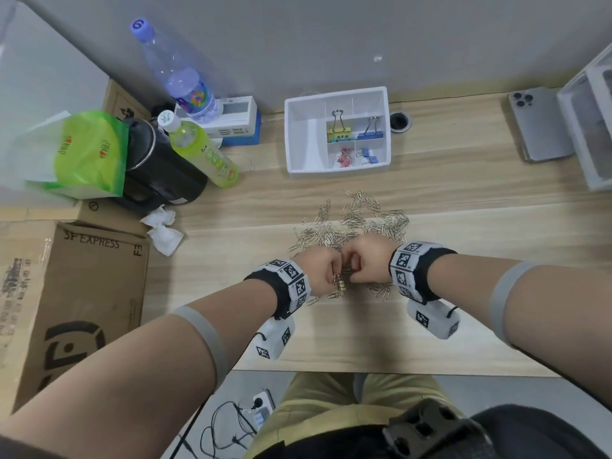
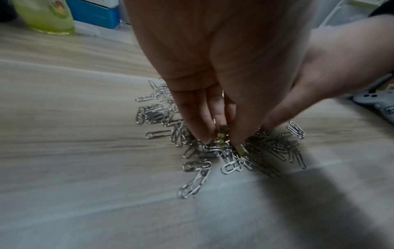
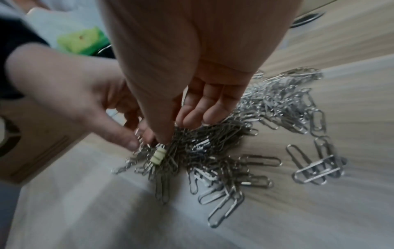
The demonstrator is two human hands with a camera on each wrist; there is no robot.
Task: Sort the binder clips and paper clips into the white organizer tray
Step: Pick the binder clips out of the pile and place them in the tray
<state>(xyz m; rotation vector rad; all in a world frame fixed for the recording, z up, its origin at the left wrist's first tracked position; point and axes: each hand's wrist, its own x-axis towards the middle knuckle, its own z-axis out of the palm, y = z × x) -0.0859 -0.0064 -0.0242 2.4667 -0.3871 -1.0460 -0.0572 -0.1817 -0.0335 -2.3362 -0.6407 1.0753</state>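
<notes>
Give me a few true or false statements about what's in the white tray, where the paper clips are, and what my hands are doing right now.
1. The heap of silver paper clips lies on the wooden desk, outside the white plastic organizer tray. True.
2. The large yellow binder clip and large blue binder clip share one compartment. False: a divider separates them.
3. Both hands, the left hand and right hand, work together at the near edge of the heap. True.
4. The left hand pinches small yellowish binder clips. True.
5. The tray's tall left compartment holds paper clips. False: it looks empty.
</notes>
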